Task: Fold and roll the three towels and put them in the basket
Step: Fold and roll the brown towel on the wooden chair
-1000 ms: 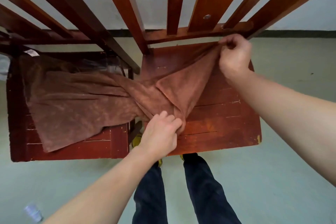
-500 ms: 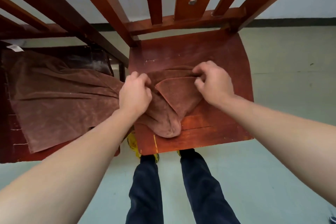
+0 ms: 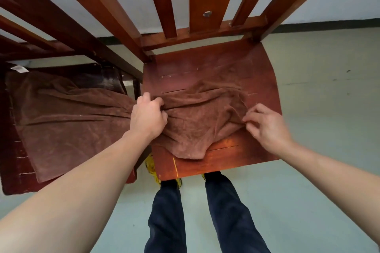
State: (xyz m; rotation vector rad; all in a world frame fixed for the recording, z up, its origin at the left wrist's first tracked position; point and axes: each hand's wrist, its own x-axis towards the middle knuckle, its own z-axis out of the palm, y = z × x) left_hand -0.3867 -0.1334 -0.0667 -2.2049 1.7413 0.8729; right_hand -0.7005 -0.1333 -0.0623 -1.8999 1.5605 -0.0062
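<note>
A brown towel (image 3: 197, 121) lies crumpled on the seat of the right-hand wooden chair (image 3: 257, 72) and stretches left across the gap onto the second chair (image 3: 12, 170). My left hand (image 3: 147, 117) grips a bunch of the towel at the right chair's left edge. My right hand (image 3: 265, 127) pinches the towel's right edge between thumb and fingertips. No basket is in view.
The chair backs' slats (image 3: 162, 0) rise just beyond the seats. A white label (image 3: 18, 69) shows at the towel's far left corner. My legs (image 3: 168, 217) stand on the pale green floor (image 3: 318, 170) right in front of the chair.
The right hand lowered the raised towel corner from the chair back onto the seat and slid to its right edge. The left hand moved from the front edge to the left side. The towel now lies flatter.
</note>
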